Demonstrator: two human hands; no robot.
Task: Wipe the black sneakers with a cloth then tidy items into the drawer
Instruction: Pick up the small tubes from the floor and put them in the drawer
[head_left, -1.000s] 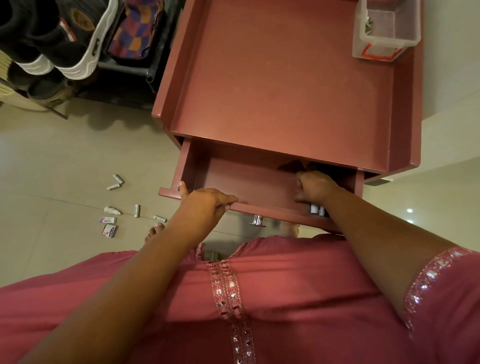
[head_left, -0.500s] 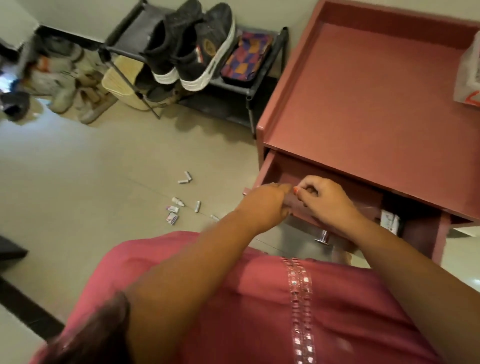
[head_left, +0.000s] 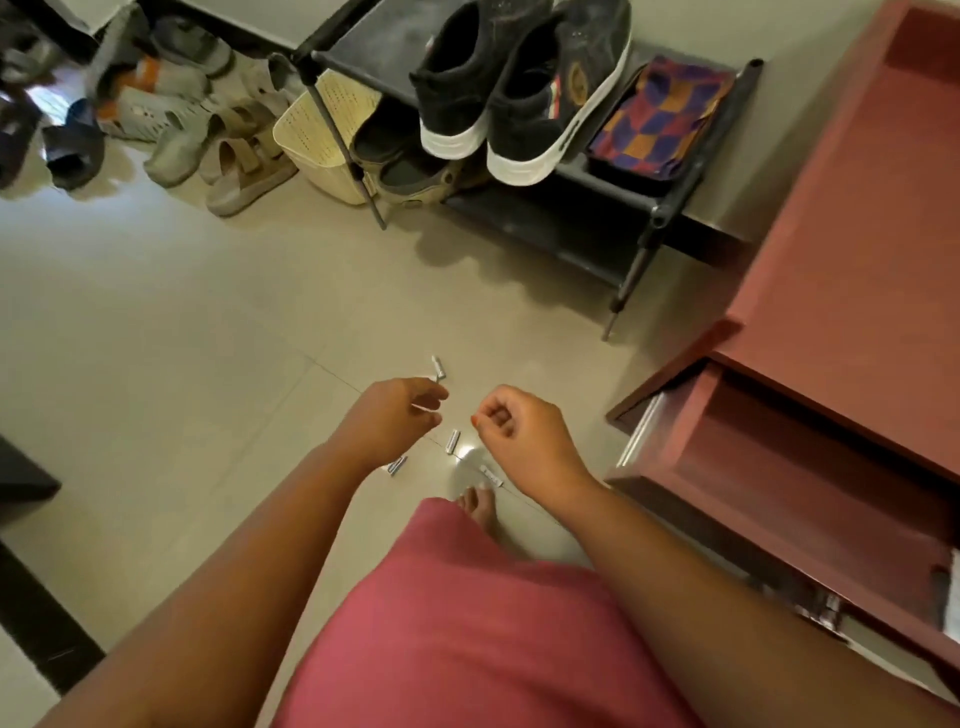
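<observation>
Two black sneakers (head_left: 519, 88) with white soles stand on the top shelf of a black shoe rack (head_left: 649, 218), with a checked cloth (head_left: 660, 119) folded beside them. Several small white tubes (head_left: 453, 440) lie scattered on the tiled floor. My left hand (head_left: 395, 421) hovers just over them with its fingers bent downward, hiding some items. Beside it, my right hand (head_left: 519, 431) hangs with loosely curled fingers and holds nothing. At the right, the maroon cabinet's drawer (head_left: 779, 467) stands pulled out.
The maroon cabinet (head_left: 857, 234) fills the right side. A cream plastic basket (head_left: 322, 130) and a pile of sandals (head_left: 228, 156) sit left of the rack. My bare foot (head_left: 480, 506) is near the tubes. Dark furniture (head_left: 26, 545) is at the left edge.
Both hands left the drawer front and dropped toward the small items on the floor. My view swung left and down from the cabinet to the floor.
</observation>
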